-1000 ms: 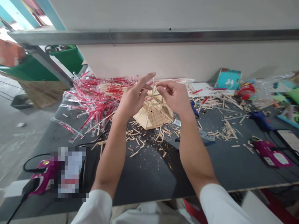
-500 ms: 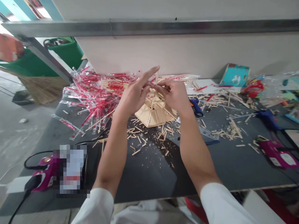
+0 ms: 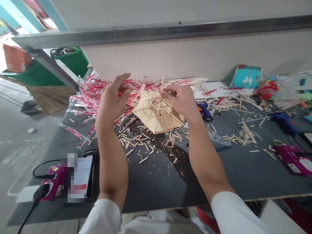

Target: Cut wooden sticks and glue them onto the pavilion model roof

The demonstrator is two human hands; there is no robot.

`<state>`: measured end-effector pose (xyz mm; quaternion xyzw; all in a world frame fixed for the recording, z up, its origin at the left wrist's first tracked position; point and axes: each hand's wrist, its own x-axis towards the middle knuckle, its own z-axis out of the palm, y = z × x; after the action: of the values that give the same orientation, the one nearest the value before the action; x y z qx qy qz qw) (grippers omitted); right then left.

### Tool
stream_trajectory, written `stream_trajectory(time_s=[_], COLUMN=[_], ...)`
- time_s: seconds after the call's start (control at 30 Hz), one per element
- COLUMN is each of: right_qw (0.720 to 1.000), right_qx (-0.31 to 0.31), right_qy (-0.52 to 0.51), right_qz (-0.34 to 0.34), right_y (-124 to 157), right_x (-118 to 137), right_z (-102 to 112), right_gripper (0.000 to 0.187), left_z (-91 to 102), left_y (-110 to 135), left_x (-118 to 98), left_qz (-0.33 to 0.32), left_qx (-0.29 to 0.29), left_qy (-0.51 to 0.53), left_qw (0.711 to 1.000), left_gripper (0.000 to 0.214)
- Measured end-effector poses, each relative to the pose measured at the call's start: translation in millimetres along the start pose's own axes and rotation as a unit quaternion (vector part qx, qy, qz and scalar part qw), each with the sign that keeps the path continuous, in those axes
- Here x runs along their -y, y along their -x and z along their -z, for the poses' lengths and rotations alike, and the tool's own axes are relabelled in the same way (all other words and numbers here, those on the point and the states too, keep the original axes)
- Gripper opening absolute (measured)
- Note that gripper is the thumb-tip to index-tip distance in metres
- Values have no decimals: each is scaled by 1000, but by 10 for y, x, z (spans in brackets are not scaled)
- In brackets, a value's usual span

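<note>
A small roof-shaped model of wooden sticks (image 3: 156, 115) stands on the dark table (image 3: 156, 182). My right hand (image 3: 179, 99) pinches an upright wooden stick (image 3: 162, 83) at the model's top. My left hand (image 3: 113, 100) hovers to the model's left, over the pile of red-wrapped chopsticks (image 3: 95, 96). Its fingers are curled and apart, and I see nothing held in them.
Cut stick scraps (image 3: 143, 143) litter the table around the model. A blue glue gun (image 3: 203, 110) lies right of my right hand. A phone (image 3: 81, 177) and a magenta device (image 3: 52, 183) sit front left, another magenta device (image 3: 292, 159) at right. A teal box (image 3: 246, 78) leans on the wall.
My left hand has let go at the model's top and moved left, over the wrapped chopsticks. My right hand stays pinching the upright stick.
</note>
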<state>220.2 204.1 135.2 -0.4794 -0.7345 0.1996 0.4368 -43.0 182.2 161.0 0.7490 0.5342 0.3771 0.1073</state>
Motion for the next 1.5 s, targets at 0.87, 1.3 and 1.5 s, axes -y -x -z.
stream_trajectory(time_s=[0.87,1.3,1.5], right_qw=[999,1000,1000], right_qx=[-23,-13,-11], right_qy=[-6,12,15], right_qz=[31,13,14], right_y=[-5,3,2], right_x=[-42,-21,2], right_z=[-53,-43,-40], right_gripper=[20,20,16], left_z=[4,-27,-28], left_y=[44,52,54], left_x=[361,289,267], left_qz=[150,113,117], left_qx=[368,359,356], left_qy=[-119,-104,-117], left_qw=[910,921,920], left_gripper=[71,70,65])
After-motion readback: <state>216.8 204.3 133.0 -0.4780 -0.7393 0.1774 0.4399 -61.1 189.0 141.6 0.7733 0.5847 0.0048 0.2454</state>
